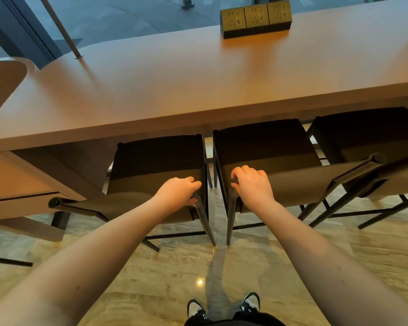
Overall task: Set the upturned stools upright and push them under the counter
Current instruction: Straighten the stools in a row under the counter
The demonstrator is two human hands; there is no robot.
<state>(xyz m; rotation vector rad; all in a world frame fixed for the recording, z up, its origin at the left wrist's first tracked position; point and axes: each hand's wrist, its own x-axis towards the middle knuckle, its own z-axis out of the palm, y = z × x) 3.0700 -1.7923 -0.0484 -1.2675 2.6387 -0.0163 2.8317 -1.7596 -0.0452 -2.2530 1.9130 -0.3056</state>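
Three dark stools with low backrests stand upright on their legs, their seats partly under the long wooden counter (198, 85). My left hand (178, 190) grips the right end of the left stool's (151, 158) backrest. My right hand (252, 184) grips the left end of the middle stool's (269, 147) backrest. The right stool (368, 135) stands beside them, untouched. Narrow gaps separate the stools.
A black block of gold power sockets (256, 18) sits on the counter's far side by the window. A slanted metal post (64, 29) meets the counter at the back left. Another tabletop edge (3, 78) juts in at left. My shoes (222, 307) stand on the polished stone floor.
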